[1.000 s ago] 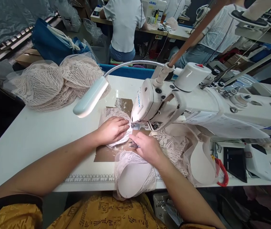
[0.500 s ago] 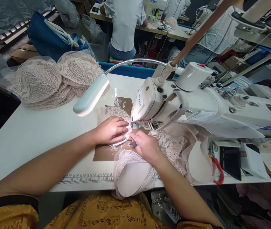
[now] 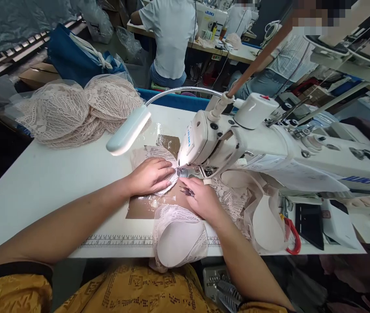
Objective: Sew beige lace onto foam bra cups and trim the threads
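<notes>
My left hand [image 3: 150,176] lies flat, fingers stretched out, on a pale lace bra cup [image 3: 154,152]. The cup's edge runs up to the needle area of a white sewing machine [image 3: 198,134]. In my right hand [image 3: 204,198] is a pair of small thread snips [image 3: 187,191], points facing left. The right index fingertip is just in front of the presser foot, close to the cup's edge; whether they touch, I cannot tell. Nearer my body, a second lace-edged cup [image 3: 180,243] lies with its smooth white side up at the table's front edge.
Stacked lace cups [image 3: 57,111] stand at the back left. A lamp [image 3: 128,130] hangs over the table. Right of my hand lie more lace pieces [image 3: 233,195], red-handled scissors [image 3: 294,234] and a black flat object [image 3: 308,224]. Co-workers [image 3: 170,39] are beyond the table.
My right fingertips have moved from the cup's edge slightly up toward the presser foot, and the snips moved with them. My left hand stays on the cup. The whole view has shifted a little.
</notes>
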`<state>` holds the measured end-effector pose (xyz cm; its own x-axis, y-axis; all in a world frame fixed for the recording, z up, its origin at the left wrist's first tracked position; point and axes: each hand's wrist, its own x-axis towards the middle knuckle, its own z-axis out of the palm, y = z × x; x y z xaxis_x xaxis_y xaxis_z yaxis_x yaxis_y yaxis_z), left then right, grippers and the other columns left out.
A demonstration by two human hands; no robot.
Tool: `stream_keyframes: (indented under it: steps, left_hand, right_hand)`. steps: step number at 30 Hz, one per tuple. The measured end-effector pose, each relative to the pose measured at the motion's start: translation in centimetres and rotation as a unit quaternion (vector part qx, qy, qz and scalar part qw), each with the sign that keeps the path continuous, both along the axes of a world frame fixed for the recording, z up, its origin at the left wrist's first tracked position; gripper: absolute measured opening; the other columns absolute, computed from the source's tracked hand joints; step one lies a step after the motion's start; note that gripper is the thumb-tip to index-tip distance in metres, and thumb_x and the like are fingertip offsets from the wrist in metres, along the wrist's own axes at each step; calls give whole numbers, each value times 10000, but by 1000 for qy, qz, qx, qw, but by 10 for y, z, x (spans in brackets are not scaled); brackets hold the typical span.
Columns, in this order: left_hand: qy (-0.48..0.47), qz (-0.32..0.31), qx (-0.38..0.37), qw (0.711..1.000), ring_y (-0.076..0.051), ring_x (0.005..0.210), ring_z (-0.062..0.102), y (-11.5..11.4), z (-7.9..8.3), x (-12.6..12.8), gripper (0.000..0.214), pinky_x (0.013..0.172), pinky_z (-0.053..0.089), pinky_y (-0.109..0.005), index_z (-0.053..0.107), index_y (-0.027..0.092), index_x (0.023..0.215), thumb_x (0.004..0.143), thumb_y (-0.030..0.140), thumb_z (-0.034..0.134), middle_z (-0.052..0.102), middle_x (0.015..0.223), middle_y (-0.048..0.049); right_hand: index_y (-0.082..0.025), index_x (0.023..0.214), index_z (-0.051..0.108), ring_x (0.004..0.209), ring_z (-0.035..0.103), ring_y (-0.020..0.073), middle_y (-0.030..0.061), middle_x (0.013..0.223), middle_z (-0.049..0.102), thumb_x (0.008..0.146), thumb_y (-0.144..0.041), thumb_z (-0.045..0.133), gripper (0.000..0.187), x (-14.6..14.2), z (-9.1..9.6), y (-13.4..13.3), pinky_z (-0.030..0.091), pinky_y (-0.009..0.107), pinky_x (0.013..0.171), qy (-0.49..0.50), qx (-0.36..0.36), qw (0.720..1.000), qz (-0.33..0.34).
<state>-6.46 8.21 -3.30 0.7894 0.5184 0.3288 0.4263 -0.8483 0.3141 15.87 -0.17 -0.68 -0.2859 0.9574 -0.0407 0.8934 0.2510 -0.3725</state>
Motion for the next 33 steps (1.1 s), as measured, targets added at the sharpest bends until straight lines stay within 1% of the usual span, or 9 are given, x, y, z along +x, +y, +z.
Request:
stream_keyframes:
  steps: [5, 8, 10, 15, 19, 23, 27, 30, 33]
  left_hand:
    - [-43, 107, -11, 993, -324, 1322, 421, 6, -4, -8, 403, 1093, 354, -518, 570, 152, 1274, 945, 338, 429, 515, 1385, -160]
    - [-4, 205, -53, 977, -392, 1364, 335, 12, -5, -12, 497, 1090, 321, -571, 513, 100, 1303, 891, 376, 493, 407, 1459, -205]
    - [33, 210, -87, 973, -393, 1305, 401, 14, -1, -14, 443, 1056, 354, -558, 557, 102, 1210, 854, 364, 522, 446, 1415, -208]
    - [75, 156, -90, 981, -296, 1014, 591, 5, 21, -17, 123, 893, 467, -419, 594, 165, 841, 797, 194, 483, 646, 1047, -132]
    - [104, 158, -109, 976, -252, 715, 624, -8, 40, -37, 156, 644, 473, -344, 583, 189, 881, 763, 164, 485, 681, 837, -73]
    - [122, 170, -143, 967, -250, 820, 649, -21, 57, -89, 405, 640, 444, -296, 555, 203, 1115, 718, 137, 508, 699, 966, -62]
    - [201, 196, -190, 941, -221, 717, 623, -32, 74, -151, 94, 600, 398, -277, 580, 186, 752, 719, 144, 502, 674, 792, -36]
    - [194, 265, -119, 937, -222, 771, 616, -32, 95, -188, 102, 633, 409, -288, 576, 180, 767, 787, 181, 476, 673, 843, -39]
    - [106, 384, 60, 915, -231, 897, 598, -17, 126, -212, 125, 740, 451, -318, 569, 173, 894, 843, 221, 465, 661, 963, -49]
  right_hand:
    - [-241, 943, 670, 725, 602, 183, 22, 855, 675, 866, -380, 590, 177, 31, 30, -27, 444, 274, 626, 32, -69, 997, 29]
    - [-226, 763, 616, 678, 573, 166, -9, 765, 627, 806, -315, 669, 112, 33, 33, -52, 421, 265, 604, 10, -137, 989, 51]
    - [-214, 670, 545, 678, 568, 158, -11, 735, 601, 839, -232, 609, 181, 25, 31, -66, 417, 259, 606, 17, -145, 987, 63]
    - [-230, 940, 587, 921, 619, 197, 53, 967, 652, 949, -254, 432, 157, -2, 35, -74, 481, 297, 781, 131, -43, 990, 38]
    - [-239, 991, 585, 756, 645, 191, 10, 733, 652, 981, -339, 392, 217, -28, 53, -63, 496, 298, 716, 197, -47, 979, 37]
    - [-220, 885, 600, 824, 662, 184, 34, 865, 704, 982, -372, 408, 263, -65, 64, -46, 517, 296, 741, 275, -100, 953, 74]
    - [-204, 872, 583, 746, 654, 166, 39, 865, 699, 964, -384, 447, 244, -114, 53, -20, 528, 268, 632, 323, -169, 928, 82]
    - [-207, 978, 596, 786, 657, 162, 54, 970, 687, 964, -401, 429, 257, -153, 39, 10, 556, 269, 631, 389, -146, 905, 94]
    - [-211, 1147, 555, 1121, 607, 195, 104, 1295, 586, 988, -364, 354, 298, -187, 37, 53, 548, 333, 884, 424, 34, 895, 132]
